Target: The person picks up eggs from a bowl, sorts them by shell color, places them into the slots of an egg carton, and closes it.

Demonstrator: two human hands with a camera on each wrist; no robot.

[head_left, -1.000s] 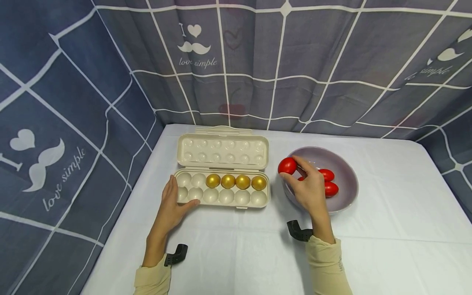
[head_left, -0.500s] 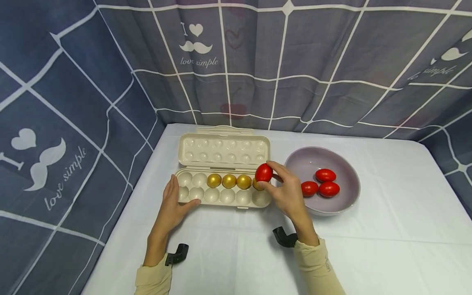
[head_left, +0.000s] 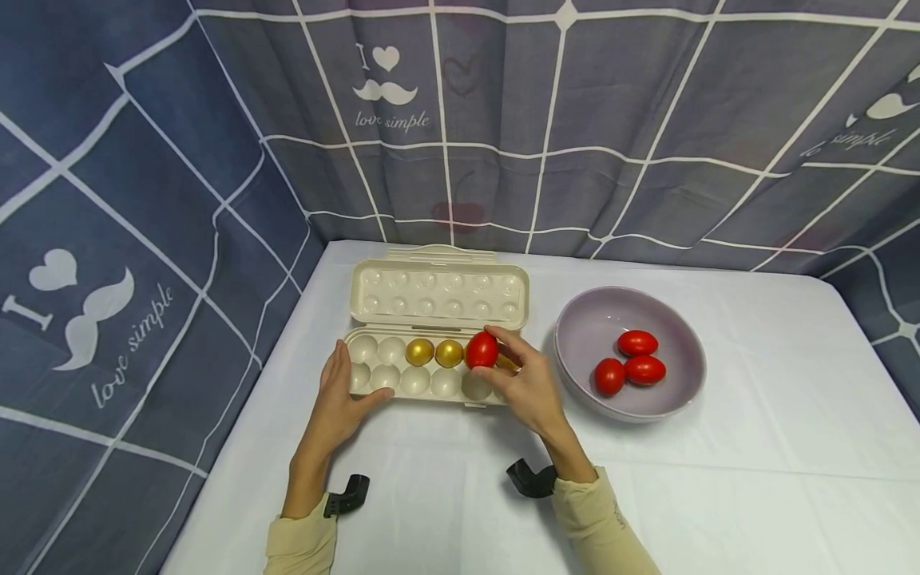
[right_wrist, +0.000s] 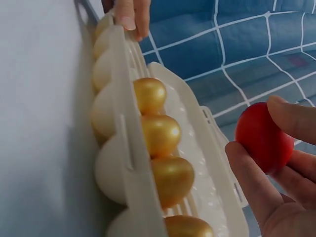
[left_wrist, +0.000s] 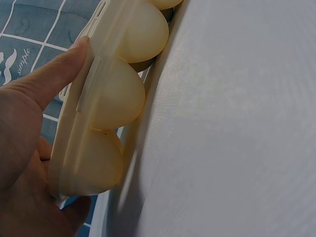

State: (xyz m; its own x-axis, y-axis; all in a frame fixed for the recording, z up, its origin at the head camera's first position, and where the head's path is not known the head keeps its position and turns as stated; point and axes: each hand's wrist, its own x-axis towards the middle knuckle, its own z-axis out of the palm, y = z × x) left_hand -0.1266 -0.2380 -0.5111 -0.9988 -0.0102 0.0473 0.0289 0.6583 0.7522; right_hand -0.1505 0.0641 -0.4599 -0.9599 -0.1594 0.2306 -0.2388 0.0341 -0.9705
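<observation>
In the head view a cream egg carton [head_left: 400, 397] lies unfolded, its lid [head_left: 440, 294] laid back. Gold eggs [head_left: 420, 352] fill part of its back row; the front-row cups are bare. My left hand [head_left: 339, 403] grips the carton's left end, thumb along the front rim and fingers at the side, as the left wrist view also shows. Above the carton, toward its right end, my right hand [head_left: 528, 387] pinches a red egg [right_wrist: 265, 138] between thumb and fingers. That hand and egg partly cover the gold eggs on the right in the head view.
A mauve bowl [head_left: 575, 375] stands right of the carton with three red eggs [head_left: 644, 370] inside. White cloth covers the table [head_left: 755, 383]. A dark checked curtain [head_left: 503, 96] hangs behind and at both sides.
My right hand has carried the red egg leftward from over the bowl's left rim to above the carton's right part. The left hand has kept its place on the carton.
</observation>
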